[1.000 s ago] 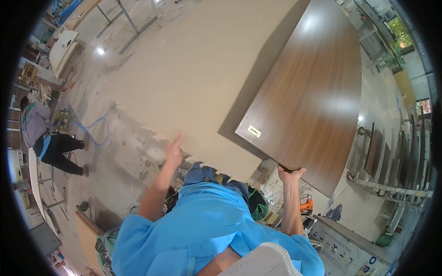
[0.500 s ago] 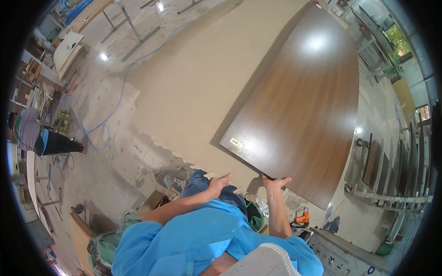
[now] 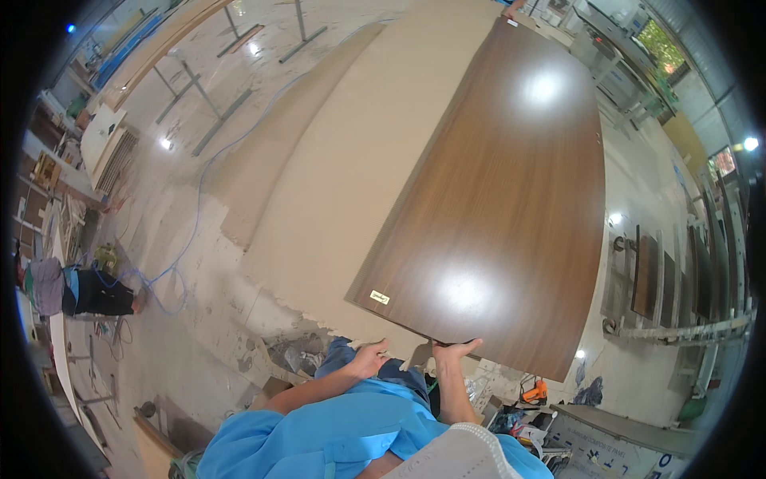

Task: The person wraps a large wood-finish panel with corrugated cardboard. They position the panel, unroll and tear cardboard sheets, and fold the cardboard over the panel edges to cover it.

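A long brown wood-grain panel with a glossy face stretches away from me, a small pale label at its near left corner. My right hand grips the panel's near edge, thumb on top and fingers underneath. Below and left of that edge is my left hand, thumb raised; its other fingers are mostly hidden, and whether it holds anything is unclear. Under the panel and to its left lies a large beige sheet with a ragged near edge. Another person's hand is at the panel's far end.
An orange tool lies by my right side. On the right stands a rack of upright boards. A blue hose runs along the floor at left, near metal stands. Another person is at far left.
The panel's near left corner has shifted left and toward me, with my right hand on its edge. The dark gap along its left side has narrowed. The whole view has shifted slightly.
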Motion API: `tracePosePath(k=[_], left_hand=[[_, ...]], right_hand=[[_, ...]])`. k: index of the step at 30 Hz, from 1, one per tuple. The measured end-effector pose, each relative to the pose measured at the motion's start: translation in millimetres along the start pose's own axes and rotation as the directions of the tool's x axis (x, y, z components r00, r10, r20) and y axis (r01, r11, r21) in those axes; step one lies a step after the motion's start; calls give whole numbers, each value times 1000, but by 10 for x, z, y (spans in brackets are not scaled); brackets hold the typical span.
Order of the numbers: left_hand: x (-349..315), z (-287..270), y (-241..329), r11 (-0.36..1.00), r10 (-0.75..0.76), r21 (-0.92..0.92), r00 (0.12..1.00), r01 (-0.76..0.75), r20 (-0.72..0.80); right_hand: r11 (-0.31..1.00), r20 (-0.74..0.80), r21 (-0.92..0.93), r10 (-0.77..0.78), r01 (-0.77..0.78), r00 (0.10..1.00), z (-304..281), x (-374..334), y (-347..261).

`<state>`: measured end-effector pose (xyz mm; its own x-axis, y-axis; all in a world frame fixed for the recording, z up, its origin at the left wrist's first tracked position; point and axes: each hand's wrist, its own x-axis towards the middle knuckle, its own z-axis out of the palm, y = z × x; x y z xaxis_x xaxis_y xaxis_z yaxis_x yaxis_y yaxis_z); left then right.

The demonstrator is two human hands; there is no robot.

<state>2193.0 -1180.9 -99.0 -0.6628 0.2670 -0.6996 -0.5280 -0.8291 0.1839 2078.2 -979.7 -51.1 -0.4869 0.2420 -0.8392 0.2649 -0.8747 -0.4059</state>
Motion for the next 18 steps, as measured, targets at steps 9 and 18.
tracePosePath(k=[9,18], left_hand=[[-249,-442,1170,876,418,-230,905,-424,-75],[-390,-895,1913,920,348,-79,894,-383,-284]], right_hand=[[990,73,-7,-143,144,987,-45,13,25],[981,-1,-115,-159,158,987,-242,29,-212]])
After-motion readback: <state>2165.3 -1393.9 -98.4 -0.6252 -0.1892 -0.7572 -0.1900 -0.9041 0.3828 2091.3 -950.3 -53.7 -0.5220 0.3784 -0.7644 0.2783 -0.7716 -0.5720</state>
